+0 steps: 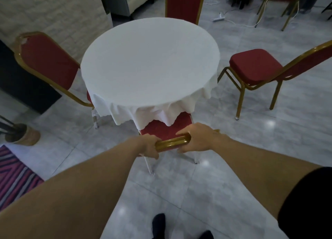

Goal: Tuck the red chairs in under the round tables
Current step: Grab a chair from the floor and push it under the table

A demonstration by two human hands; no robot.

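A: Where is the chair being handled?

B: The near chair (167, 129) stands right in front of the person, at the closest edge of the round table (149, 62). The front of its red seat lies under the hanging folds of the white tablecloth (154, 111), while the gold top rail (172, 143) of its back points toward the camera.

A: And the hands?

B: Both grip that rail. The left hand (148, 146) wraps around its left end, fingers curled underneath. The right hand (195, 138) closes over the right end, thumb below.

A: What about the other chairs?

B: The left chair (48, 62) has its seat mostly hidden beneath the cloth, its back tilted outward. The far chair (183, 5) stands behind the table, only its back visible. The right chair (255, 68) sits apart from the table, its whole seat exposed on the grey tiled floor (179, 194).

A: Anything else nearby?

B: A woven basket (25, 135) and a striped rug (12, 176) at the left, and a white power strip (218, 18) with cable on the floor beyond.
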